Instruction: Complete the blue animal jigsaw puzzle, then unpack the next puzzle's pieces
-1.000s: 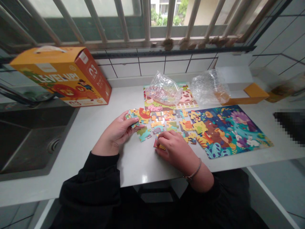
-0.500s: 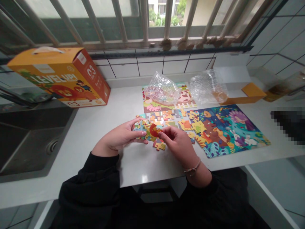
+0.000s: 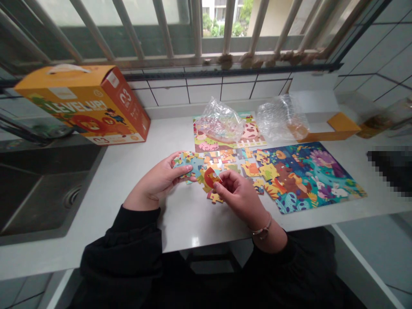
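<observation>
My left hand (image 3: pixel 158 179) grips a joined cluster of blue and yellow puzzle pieces (image 3: pixel 188 163) just above the white counter. My right hand (image 3: pixel 240 195) pinches a piece with a red and orange lion shape (image 3: pixel 210 176) and holds it against the right edge of that cluster. One loose yellow piece (image 3: pixel 215 198) lies on the counter right under my right fingers. Several loose pieces (image 3: pixel 247 165) lie beyond the hands. A partly built colourful puzzle (image 3: pixel 309 174) lies to the right.
An orange puzzle box (image 3: pixel 86 103) stands at the back left beside a steel sink (image 3: pixel 38 189). Another finished puzzle (image 3: pixel 254 133) lies at the back under a crumpled plastic bag (image 3: pixel 220 120); a second bag (image 3: pixel 281 116) and an orange tray (image 3: pixel 343 124) sit further right.
My right hand left the piece on the counter and took hold of the lion piece. Both hands have drawn together, and the cluster in my left hand has lifted slightly.
</observation>
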Demonstrator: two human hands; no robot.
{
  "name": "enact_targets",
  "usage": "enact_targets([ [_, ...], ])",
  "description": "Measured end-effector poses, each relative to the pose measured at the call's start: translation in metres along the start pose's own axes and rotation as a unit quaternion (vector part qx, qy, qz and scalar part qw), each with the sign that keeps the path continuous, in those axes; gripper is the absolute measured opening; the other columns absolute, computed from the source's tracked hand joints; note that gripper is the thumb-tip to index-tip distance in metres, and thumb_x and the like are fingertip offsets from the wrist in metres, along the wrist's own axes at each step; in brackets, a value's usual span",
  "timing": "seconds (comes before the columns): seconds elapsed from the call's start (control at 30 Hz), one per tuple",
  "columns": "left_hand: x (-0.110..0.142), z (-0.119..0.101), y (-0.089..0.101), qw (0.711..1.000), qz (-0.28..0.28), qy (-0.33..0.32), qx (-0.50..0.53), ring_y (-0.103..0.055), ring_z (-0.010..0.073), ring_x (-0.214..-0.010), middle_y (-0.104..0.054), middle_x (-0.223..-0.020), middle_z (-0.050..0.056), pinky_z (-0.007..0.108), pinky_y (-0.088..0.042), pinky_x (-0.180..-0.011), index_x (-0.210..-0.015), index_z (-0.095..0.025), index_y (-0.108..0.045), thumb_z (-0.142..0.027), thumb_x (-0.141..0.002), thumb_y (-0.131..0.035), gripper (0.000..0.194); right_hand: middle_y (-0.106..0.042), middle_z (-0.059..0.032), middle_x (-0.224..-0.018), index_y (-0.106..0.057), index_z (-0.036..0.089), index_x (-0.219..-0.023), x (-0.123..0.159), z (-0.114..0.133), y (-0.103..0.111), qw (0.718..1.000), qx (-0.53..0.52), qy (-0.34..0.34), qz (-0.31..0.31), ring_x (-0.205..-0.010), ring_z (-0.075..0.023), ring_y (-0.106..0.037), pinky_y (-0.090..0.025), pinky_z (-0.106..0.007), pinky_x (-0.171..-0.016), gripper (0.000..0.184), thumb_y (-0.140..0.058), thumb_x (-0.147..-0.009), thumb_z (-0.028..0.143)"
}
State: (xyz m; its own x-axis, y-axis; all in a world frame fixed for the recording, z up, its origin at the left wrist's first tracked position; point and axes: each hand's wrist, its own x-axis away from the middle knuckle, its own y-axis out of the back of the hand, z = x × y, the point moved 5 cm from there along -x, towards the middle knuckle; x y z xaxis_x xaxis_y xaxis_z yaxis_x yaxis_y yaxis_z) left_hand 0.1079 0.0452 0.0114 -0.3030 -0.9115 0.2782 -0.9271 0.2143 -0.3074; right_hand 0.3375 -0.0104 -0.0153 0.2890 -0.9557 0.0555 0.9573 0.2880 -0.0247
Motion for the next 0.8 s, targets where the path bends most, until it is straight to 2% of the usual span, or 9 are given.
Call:
enact_targets([
  [0.1, -0.002, -0.004, 0.004, 0.998, -0.048, -0.035, 0.006, -0.083, 0.0196, -0.093, -0.082, -0.113, 0.008, 0.027, -0.074, -0.077, -0.124, -0.016, -0.071, -0.016, -0.080, -0.103, 0.055, -0.083, -0.0029, -0.093, -0.065, 0.027, -0.113, 0.000, -0.001, -0.004, 1.000, 0.014, -0.009, 0.015, -0.083, -0.0222, -0.083, -0.064, -0.035, -0.075, 0.032, -0.078, -0.104, 0.055],
  [0.2, -0.001, -0.011, 0.006, 0.992, -0.088, -0.085, 0.022, -0.082, 0.0183, -0.094, -0.082, -0.111, 0.005, 0.026, -0.075, -0.078, -0.118, -0.018, -0.069, -0.016, -0.080, -0.102, 0.050, -0.084, -0.0009, -0.089, -0.068, 0.027, -0.122, -0.002, -0.001, -0.010, 0.994, 0.110, 0.005, 0.021, -0.076, -0.0204, -0.081, -0.063, -0.034, -0.073, 0.026, -0.078, -0.104, 0.043],
  [0.3, 0.000, -0.014, 0.003, 0.990, -0.082, -0.105, 0.043, -0.082, 0.0184, -0.095, -0.082, -0.115, 0.005, 0.026, -0.075, -0.077, -0.119, -0.019, -0.069, -0.018, -0.080, -0.103, 0.052, -0.088, -0.0019, -0.094, -0.069, 0.026, -0.137, -0.004, 0.001, -0.016, 0.970, 0.241, 0.043, 0.003, -0.080, -0.0217, -0.084, -0.063, -0.035, -0.080, 0.036, -0.079, -0.103, 0.030],
  [0.4, -0.001, -0.009, -0.005, 0.993, -0.055, -0.090, 0.054, -0.083, 0.0180, -0.091, -0.083, -0.119, 0.006, 0.026, -0.074, -0.075, -0.125, -0.020, -0.069, -0.017, -0.078, -0.104, 0.059, -0.089, -0.0053, -0.103, -0.070, 0.025, -0.141, -0.003, 0.007, -0.017, 0.950, 0.298, 0.081, -0.040, -0.088, -0.0240, -0.085, -0.063, -0.037, -0.085, 0.037, -0.077, -0.105, 0.029],
  [0.5, -0.005, 0.004, -0.019, 0.996, -0.026, -0.072, 0.049, -0.084, 0.0194, -0.090, -0.083, -0.117, 0.007, 0.026, -0.073, -0.075, -0.130, -0.019, -0.068, -0.017, -0.079, -0.104, 0.063, -0.088, -0.0068, -0.102, -0.072, 0.023, -0.135, -0.001, 0.013, -0.007, 0.959, 0.250, 0.100, -0.090, -0.083, -0.0227, -0.084, -0.063, -0.036, -0.080, 0.031, -0.072, -0.111, 0.043],
  [0.63, -0.008, 0.023, -0.041, 0.998, 0.017, -0.046, 0.045, -0.085, 0.0211, -0.092, -0.084, -0.115, 0.009, 0.029, -0.073, -0.082, -0.135, -0.019, -0.066, -0.020, -0.080, -0.105, 0.068, -0.083, -0.0058, -0.104, -0.068, 0.024, -0.130, 0.000, 0.012, 0.009, 0.973, 0.147, 0.096, -0.150, -0.075, -0.0193, -0.079, -0.060, -0.032, -0.068, 0.045, -0.080, -0.104, 0.058],
  [0.8, -0.004, 0.031, -0.053, 0.999, 0.029, -0.018, 0.024, -0.085, 0.0245, -0.088, -0.084, -0.117, 0.010, 0.036, -0.074, -0.077, -0.147, -0.022, -0.057, -0.026, -0.080, -0.105, 0.082, -0.077, -0.0006, -0.085, -0.068, 0.025, -0.103, 0.000, 0.011, 0.013, 0.977, 0.139, 0.077, -0.146, -0.065, -0.0164, -0.070, -0.052, -0.030, -0.062, 0.033, -0.072, -0.109, 0.058],
])
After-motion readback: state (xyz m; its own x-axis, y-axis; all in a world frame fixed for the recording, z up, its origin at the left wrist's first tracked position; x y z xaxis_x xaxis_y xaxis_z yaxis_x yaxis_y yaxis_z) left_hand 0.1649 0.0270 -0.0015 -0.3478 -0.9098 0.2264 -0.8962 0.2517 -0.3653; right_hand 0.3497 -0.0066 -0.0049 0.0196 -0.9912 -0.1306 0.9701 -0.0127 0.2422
